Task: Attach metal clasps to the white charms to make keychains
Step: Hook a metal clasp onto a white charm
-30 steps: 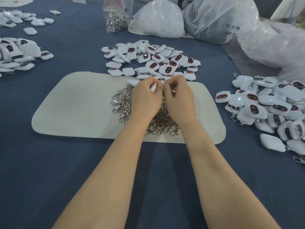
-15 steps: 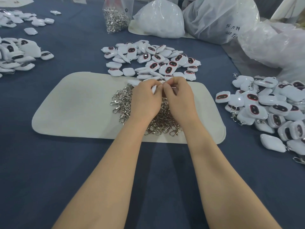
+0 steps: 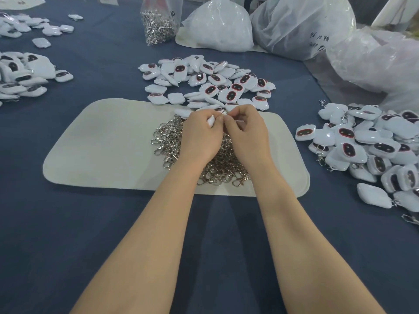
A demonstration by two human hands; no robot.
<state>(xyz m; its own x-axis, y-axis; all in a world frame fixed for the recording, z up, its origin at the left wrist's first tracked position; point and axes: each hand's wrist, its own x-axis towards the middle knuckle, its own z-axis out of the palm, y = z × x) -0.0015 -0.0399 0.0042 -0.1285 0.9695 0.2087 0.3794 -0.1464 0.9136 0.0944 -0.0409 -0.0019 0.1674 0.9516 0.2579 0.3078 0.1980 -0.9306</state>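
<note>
My left hand (image 3: 200, 137) grips a white charm (image 3: 210, 121), of which only an edge shows between the fingers. My right hand (image 3: 246, 132) pinches a metal clasp (image 3: 224, 113) against that charm; the two hands touch at the fingertips. Both hover over a heap of silver clasps (image 3: 172, 141) on a cream mat (image 3: 102, 143). Loose white charms with dark red-rimmed faces (image 3: 210, 85) lie in a pile just beyond the mat.
Charms with clasps attached are heaped at the right (image 3: 371, 146). More charms lie at the far left (image 3: 25, 75). A clear bag of clasps (image 3: 158, 21) and big white plastic bags (image 3: 299, 26) stand at the back of the blue table (image 3: 68, 234).
Both hands have stayed in place over the clasp heap; only the fingertips shifted slightly while working the clasp against the charm.
</note>
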